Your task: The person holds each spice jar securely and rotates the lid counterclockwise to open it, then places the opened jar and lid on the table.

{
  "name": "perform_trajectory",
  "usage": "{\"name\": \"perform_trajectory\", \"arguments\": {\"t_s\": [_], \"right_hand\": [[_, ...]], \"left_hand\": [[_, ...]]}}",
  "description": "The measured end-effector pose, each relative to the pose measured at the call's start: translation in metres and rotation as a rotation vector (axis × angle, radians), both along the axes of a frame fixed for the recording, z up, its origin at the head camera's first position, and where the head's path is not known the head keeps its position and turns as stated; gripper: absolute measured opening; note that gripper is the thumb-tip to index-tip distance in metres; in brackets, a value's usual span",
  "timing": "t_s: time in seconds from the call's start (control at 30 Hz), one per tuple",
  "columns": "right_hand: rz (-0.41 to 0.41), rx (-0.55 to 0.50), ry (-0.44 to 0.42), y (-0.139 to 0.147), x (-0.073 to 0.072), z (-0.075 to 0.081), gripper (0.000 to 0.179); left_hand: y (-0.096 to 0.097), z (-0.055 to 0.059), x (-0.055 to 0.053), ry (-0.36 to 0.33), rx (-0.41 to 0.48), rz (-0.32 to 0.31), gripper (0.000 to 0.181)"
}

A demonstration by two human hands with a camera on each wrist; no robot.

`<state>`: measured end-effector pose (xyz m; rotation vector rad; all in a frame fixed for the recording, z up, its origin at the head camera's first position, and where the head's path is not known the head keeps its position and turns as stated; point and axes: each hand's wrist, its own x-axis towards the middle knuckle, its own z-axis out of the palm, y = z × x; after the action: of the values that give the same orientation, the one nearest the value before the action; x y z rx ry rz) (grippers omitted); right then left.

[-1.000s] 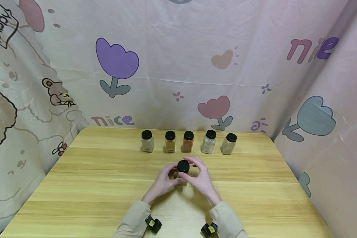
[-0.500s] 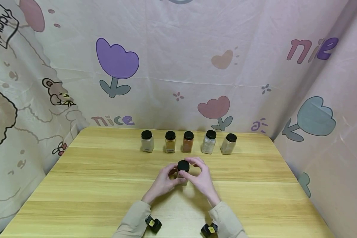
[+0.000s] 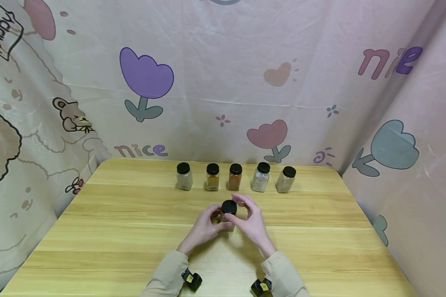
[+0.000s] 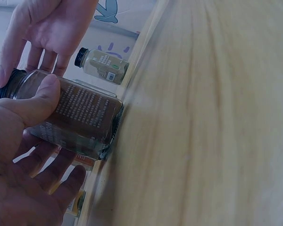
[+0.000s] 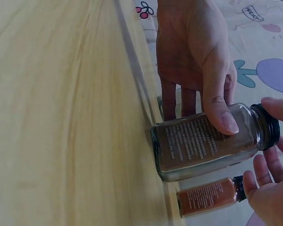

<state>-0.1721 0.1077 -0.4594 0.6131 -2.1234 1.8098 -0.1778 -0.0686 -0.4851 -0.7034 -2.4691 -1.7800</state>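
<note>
Gripping an upright, brown-filled clear-glass jar (image 5: 193,146) on the pale wooden table (image 3: 115,231), the left hand (image 3: 203,226) steadies it; the right hand (image 3: 252,225) curls round its black cap (image 3: 229,207), still on, any turning unclear.

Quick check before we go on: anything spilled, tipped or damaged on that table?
Nothing stands out. The five back jars stand upright, lids on, and the table shows no spill. The brown jar between the left hand and right hand has its black lid on; no crack shows, though the hands cover part of it.
</note>
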Motion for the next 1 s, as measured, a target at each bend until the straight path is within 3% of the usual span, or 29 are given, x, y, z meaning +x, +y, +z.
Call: {"name": "perform_trajectory", "arguments": {"t_s": [0.2,0.4,0.53,0.83,1.0], "right_hand": [[-0.001,-0.039,-0.005,-0.0012,0.0004,0.0005,0.057],[0.038,-0.024,0.046,0.0021,0.0015,0.0017,0.052],[0.041,-0.01,0.048,0.0021,0.001,0.0009,0.053],[-0.066,-0.013,-0.026,-0.0023,0.0031,0.001,0.048],[-0.056,-0.012,-0.024,-0.0021,0.0041,0.0021,0.045]], "left_hand": [[-0.0007,-0.0029,0.0,0.081,-0.01,0.004,0.043],[-0.0001,0.001,0.0003,-0.034,0.004,0.005,0.045],[0.0,0.0007,-0.0002,-0.034,-0.003,0.004,0.046],[0.0003,0.0016,0.0011,-0.045,-0.006,0.027,0.045],[-0.0001,0.0024,0.0021,-0.045,0.001,0.025,0.044]]}}
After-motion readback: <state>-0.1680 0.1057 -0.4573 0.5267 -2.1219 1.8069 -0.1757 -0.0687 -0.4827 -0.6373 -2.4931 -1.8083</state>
